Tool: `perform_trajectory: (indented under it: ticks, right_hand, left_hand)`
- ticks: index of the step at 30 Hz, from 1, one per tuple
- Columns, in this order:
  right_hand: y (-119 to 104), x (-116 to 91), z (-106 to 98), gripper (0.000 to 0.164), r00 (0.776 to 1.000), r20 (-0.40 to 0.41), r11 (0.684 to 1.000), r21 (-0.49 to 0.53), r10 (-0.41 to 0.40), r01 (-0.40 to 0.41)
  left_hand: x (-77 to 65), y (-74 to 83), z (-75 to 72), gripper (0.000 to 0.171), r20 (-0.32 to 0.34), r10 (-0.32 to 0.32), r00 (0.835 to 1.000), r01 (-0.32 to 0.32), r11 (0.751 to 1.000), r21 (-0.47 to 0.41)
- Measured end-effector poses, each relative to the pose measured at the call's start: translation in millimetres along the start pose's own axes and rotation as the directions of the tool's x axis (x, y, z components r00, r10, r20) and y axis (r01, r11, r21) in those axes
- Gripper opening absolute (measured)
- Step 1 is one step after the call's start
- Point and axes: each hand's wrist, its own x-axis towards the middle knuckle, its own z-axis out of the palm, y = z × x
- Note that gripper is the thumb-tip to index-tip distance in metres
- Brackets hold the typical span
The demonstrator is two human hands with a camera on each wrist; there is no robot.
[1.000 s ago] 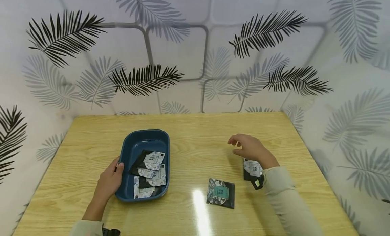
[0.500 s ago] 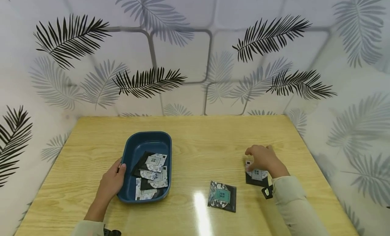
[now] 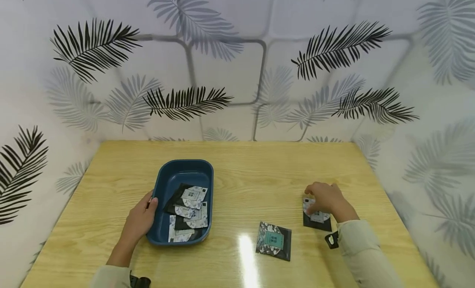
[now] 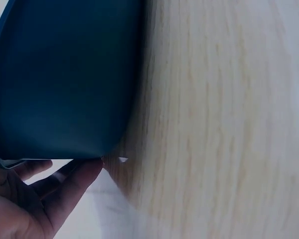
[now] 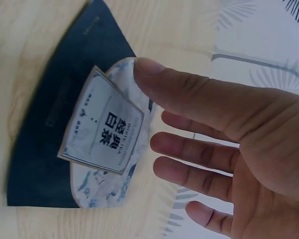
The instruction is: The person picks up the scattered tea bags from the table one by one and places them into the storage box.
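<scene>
In the head view, my left hand [image 3: 138, 218] grips the left side of a dark blue plastic tray [image 3: 182, 177], thumb at its rim. The left wrist view shows the fingers [image 4: 72, 191] against the tray's outer wall [image 4: 65, 89]. Several black-and-white tea sachets [image 3: 193, 197] lie overlapping inside. On the right, my right hand [image 3: 328, 199] hovers over a flat white tea sachet [image 3: 317, 225] and partly covers it. In the right wrist view, the thumb [image 5: 149, 69] overlaps the printed edge of that sachet [image 5: 102, 122], with the other fingers spread apart from it.
A sachet with a green label [image 3: 273, 240] lies on the wooden table [image 3: 237, 176] between the tray and my right hand. Behind the table rises a wall covering [image 3: 222, 73] with a leaf print.
My right hand has moved right and down from above the table's middle right to the sachet there. The left hand keeps its hold on the tray. The view has shifted slightly.
</scene>
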Motion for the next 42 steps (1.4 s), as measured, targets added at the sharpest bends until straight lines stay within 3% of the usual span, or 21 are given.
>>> perform_trajectory:
  ticks: [19, 28, 36, 42]
  right_hand:
    - [5.1, -17.5, 1.5, 0.065, 1.0, -0.002, 1.0, -0.005, 0.023, -0.023]
    - [7.2, -17.8, 12.5, 0.053, 0.998, -0.052, 0.999, -0.032, 0.031, -0.033]
    - [8.3, -20.0, 13.9, 0.018, 0.995, -0.095, 0.999, -0.032, 0.013, -0.017]
    - [-0.7, -19.8, 7.5, 0.025, 0.98, -0.187, 0.997, -0.047, -0.074, 0.066]
  left_hand:
    - [1.8, -2.4, -3.3, 0.057, 0.029, 0.026, 0.999, -0.026, 1.0, 0.013]
    - [-1.0, -2.2, -3.7, 0.057, 0.037, 0.018, 0.999, -0.018, 1.0, 0.019]
    - [-5.0, -1.4, -2.5, 0.057, 0.04, 0.011, 0.999, -0.012, 1.0, 0.019]
    - [-6.1, -2.4, -2.2, 0.058, 0.041, 0.021, 0.999, -0.022, 1.0, 0.018]
